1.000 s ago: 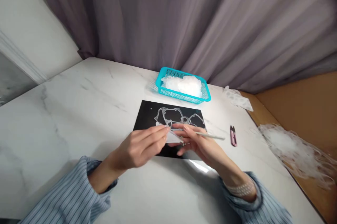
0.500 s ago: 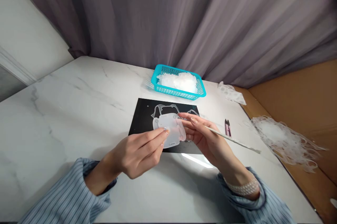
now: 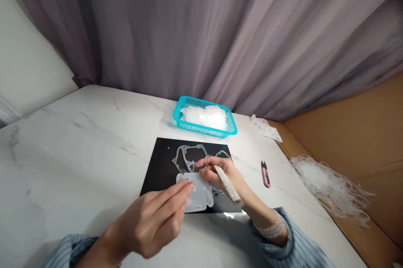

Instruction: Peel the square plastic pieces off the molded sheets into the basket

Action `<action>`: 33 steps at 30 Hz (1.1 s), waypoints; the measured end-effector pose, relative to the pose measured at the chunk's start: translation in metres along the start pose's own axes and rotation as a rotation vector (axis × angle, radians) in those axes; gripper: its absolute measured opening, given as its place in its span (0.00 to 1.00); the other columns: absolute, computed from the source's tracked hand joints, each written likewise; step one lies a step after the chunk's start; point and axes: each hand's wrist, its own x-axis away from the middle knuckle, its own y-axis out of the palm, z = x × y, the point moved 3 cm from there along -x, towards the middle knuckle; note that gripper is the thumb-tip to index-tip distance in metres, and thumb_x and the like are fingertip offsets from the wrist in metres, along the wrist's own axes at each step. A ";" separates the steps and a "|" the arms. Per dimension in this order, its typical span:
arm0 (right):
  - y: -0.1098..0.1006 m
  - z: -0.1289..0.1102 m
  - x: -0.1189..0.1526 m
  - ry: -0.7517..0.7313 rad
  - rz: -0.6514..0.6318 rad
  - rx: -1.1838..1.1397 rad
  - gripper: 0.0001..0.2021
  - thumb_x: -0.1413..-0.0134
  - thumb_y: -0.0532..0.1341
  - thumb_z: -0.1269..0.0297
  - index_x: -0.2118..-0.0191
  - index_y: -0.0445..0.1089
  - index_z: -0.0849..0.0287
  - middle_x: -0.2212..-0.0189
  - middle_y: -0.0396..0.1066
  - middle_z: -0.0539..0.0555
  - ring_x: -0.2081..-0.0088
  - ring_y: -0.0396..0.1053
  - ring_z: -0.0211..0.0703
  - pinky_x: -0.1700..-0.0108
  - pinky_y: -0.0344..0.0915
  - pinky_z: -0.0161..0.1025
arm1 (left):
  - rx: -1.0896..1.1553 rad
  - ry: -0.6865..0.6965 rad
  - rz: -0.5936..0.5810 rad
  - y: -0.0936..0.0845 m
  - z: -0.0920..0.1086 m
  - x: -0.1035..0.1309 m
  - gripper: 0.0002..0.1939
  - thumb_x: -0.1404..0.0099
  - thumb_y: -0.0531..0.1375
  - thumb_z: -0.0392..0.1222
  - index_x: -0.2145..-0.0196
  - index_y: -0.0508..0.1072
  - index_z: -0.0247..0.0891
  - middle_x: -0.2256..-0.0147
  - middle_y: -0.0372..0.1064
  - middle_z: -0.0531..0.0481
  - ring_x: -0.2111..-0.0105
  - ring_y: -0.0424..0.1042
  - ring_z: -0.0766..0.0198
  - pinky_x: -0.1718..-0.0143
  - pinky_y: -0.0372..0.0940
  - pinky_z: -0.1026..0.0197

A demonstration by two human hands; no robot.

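A translucent white silicone piece (image 3: 199,194) lies on a black mat (image 3: 160,167) on the marble table. My left hand (image 3: 154,224) presses its fingertips onto the piece's left edge and holds it down. My right hand (image 3: 225,173) grips a thin white stick tool (image 3: 227,185) like a pen, with the tip at the piece's upper edge. Thin trimmed strips of clear material (image 3: 187,157) lie on the mat just behind the piece.
A teal basket (image 3: 181,120) filled with white pieces stands behind the mat. Pink thread snips (image 3: 266,173) lie to the right. A heap of white trimmings (image 3: 327,184) sits on a brown board at the right edge, more scraps (image 3: 263,127) near the curtain.
The piece was held up between both hands; now it lies flat on the mat. My right hand has turned the stick so its tip points at the piece. The camera view shifted.
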 end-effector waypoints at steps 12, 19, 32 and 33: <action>-0.153 0.004 -0.150 -0.261 0.575 0.778 0.16 0.45 0.62 0.61 0.53 0.75 0.61 0.55 0.77 0.62 0.52 0.74 0.56 0.46 0.63 0.48 | -0.113 -0.558 0.182 0.005 -0.017 0.004 0.12 0.35 0.58 0.28 0.59 0.66 0.44 0.54 0.79 0.47 0.61 0.80 0.60 0.59 0.76 0.62; -0.127 0.008 -0.190 -0.313 0.466 0.777 0.20 0.52 0.69 0.65 0.51 0.76 0.60 0.50 0.75 0.63 0.47 0.70 0.57 0.43 0.60 0.45 | 0.159 -1.042 0.444 0.002 -0.026 0.000 0.07 0.36 0.62 0.38 0.67 0.65 0.44 0.70 0.79 0.54 0.67 0.81 0.60 0.68 0.73 0.66; -0.057 -0.051 -0.057 -0.282 0.305 -0.101 0.13 0.43 0.62 0.53 0.65 0.77 0.57 0.71 0.75 0.53 0.71 0.71 0.40 0.68 0.69 0.36 | 0.994 -1.386 0.681 -0.007 -0.040 0.012 0.17 0.35 0.63 0.50 0.50 0.76 0.44 0.53 0.78 0.51 0.52 0.77 0.57 0.45 0.69 0.60; -0.044 -0.053 -0.041 -0.245 0.246 -0.198 0.11 0.44 0.64 0.55 0.68 0.76 0.57 0.73 0.74 0.53 0.72 0.70 0.40 0.70 0.68 0.35 | 1.010 -1.348 0.723 -0.010 -0.039 0.010 0.15 0.34 0.63 0.48 0.51 0.77 0.45 0.53 0.78 0.52 0.51 0.76 0.58 0.44 0.68 0.60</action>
